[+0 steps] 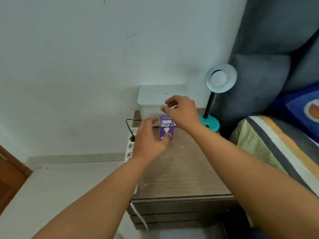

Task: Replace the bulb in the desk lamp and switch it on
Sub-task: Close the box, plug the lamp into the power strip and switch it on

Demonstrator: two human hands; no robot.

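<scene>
Hands are closing on the purple bulb box: left hand spread beside it, right hand loosely curled above (gripping nothing); a clumsy grab risks toppling it.

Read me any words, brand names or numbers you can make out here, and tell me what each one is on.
No text here can be read.
Purple bulb box: white label strips and a picture of a bulb, print too blurred to read.
White box behind it: a small dark mark on top, too small to read.
Teal lamp base: faint marking, unreadable.
Blue cushion: a round colourful emblem, no legible letters.
</scene>
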